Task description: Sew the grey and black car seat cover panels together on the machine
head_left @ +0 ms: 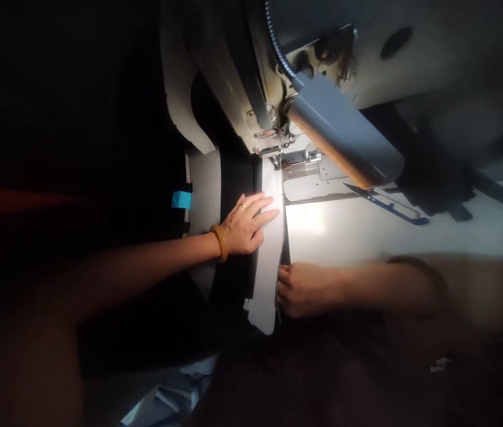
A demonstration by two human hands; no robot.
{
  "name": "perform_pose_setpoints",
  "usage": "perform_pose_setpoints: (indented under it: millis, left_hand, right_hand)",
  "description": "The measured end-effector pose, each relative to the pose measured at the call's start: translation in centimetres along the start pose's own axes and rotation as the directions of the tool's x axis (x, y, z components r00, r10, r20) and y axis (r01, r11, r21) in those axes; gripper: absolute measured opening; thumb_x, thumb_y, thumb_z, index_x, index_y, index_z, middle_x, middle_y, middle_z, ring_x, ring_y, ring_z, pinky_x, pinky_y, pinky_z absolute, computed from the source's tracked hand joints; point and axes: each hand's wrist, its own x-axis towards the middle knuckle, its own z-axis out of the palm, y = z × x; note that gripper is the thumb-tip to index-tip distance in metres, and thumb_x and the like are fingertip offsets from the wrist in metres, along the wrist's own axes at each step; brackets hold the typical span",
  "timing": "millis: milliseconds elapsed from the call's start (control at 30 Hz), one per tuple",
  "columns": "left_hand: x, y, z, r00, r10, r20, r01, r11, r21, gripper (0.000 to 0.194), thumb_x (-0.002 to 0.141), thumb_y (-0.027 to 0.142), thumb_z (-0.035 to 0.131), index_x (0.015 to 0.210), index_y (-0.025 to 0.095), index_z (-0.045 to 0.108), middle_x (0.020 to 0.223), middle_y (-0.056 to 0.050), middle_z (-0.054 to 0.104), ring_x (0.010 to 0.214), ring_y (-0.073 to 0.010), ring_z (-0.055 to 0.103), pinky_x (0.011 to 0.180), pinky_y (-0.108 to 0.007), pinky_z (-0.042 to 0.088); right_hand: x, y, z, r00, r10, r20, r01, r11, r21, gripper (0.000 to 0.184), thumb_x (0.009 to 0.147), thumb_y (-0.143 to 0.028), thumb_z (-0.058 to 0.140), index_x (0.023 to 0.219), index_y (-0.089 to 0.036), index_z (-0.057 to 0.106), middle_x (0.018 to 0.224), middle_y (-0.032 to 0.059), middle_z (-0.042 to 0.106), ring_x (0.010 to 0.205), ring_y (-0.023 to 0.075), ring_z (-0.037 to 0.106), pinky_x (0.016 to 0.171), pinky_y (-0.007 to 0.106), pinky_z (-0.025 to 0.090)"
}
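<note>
A long white fabric strip (266, 284) runs over dark fabric (234, 273) up to the presser foot (277, 159) of a sewing machine (242, 112). My left hand (247, 222), with a ring and an amber bangle, lies on the strip with its fingers stretched out flat. Lower down, my right hand (300, 287) is closed at the strip's right edge, with the edge between its curled fingertips. Its fingertips are partly hidden, so which layers they pinch cannot be made out.
A lamp (344, 130) on a flexible neck hangs right of the needle area. Blue-handled thread snips (389, 204) lie on the white table (456, 231). Grey fabric (204, 190) with a blue tag (181, 200) is at left; bluish cloth (166, 400) lies below.
</note>
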Motion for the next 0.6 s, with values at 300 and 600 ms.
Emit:
perform_pose_setpoints:
  millis: [300,600]
  left_hand:
    - [0.8,0.1,0.5,0.998,-0.025,0.050,0.027,0.999,-0.045,0.058,0.069,0.020,0.047,0.127,0.023,0.055,0.135,-0.013,0.047,0.127,-0.0343,0.039,0.104,-0.063,0.025]
    - [2.0,-1.2,0.9,0.998,-0.037,-0.042,0.036,0.999,-0.030,0.053,0.069,0.019,0.047,0.120,0.023,0.060,0.128,-0.012,0.052,0.125,-0.0293,0.042,0.105,-0.055,0.028]
  right_hand:
    - [-0.9,0.3,0.2,1.000,-0.011,0.017,0.012,1.000,-0.013,0.022,0.079,-0.005,0.044,0.067,-0.014,0.060,0.058,0.0060,0.057,0.049,0.0161,0.049,0.041,0.027,0.029]
    - [-1.1,1.7,-0.5,0.981,0.017,0.194,-0.011,1.000,-0.029,0.019,0.081,-0.005,0.046,0.073,-0.014,0.061,0.060,0.0057,0.055,0.056,0.0169,0.049,0.043,0.027,0.027]
